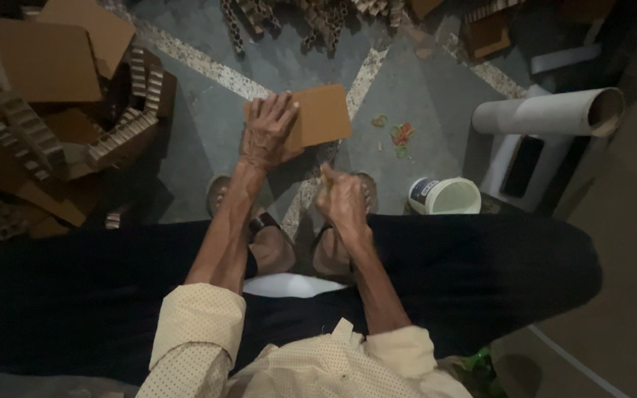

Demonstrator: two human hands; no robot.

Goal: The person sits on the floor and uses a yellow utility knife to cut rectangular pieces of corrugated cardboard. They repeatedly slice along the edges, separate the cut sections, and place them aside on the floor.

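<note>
My left hand [267, 134] lies spread over the left part of a flat brown cardboard piece [326, 112] and holds it above the floor. My right hand [342, 199] is closed in a fist just below and to the right of the cardboard, thumb up; whether it grips anything I cannot tell. Both forearms reach out from cream dotted sleeves [199, 324] over my dark trousers [75, 287]. My sandalled feet [267, 239] show beneath the hands.
A heap of cardboard sheets and notched cardboard strips [46, 125] fills the left. A white plastic tub [445, 196] stands right of my right hand. A grey cardboard tube [547, 112] lies further right. Coloured rubber bands [399, 135] are scattered on the floor.
</note>
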